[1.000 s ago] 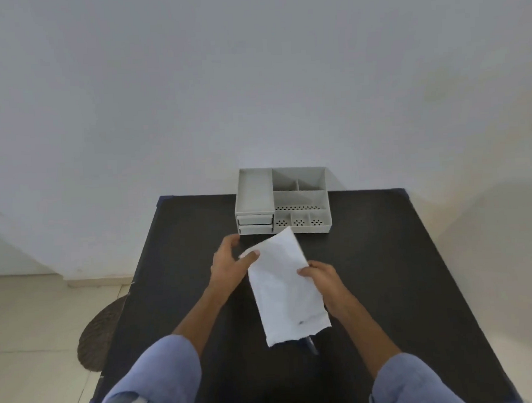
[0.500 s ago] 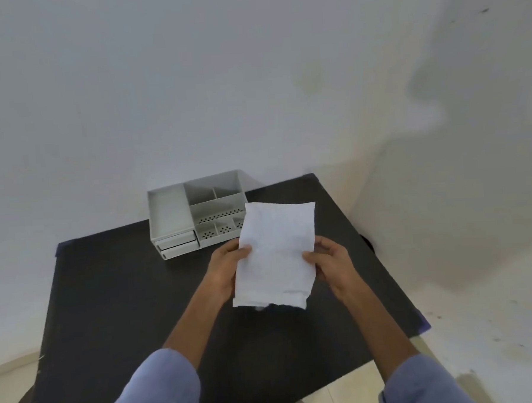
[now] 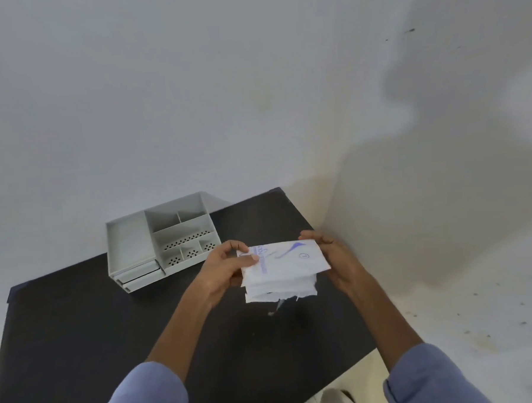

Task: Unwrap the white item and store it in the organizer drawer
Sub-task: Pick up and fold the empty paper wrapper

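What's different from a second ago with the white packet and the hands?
The white packet has been turned from upright to lying flat, printed face up, frayed edge toward the person. Left hand and right hand still grip its two ends. The organizer drawers stay shut.

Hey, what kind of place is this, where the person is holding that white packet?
Probably a plain room at home or a small workspace: a black table pushed against a bare white wall, a grey desk organizer with drawers on it, and pale floor tiles beside it.
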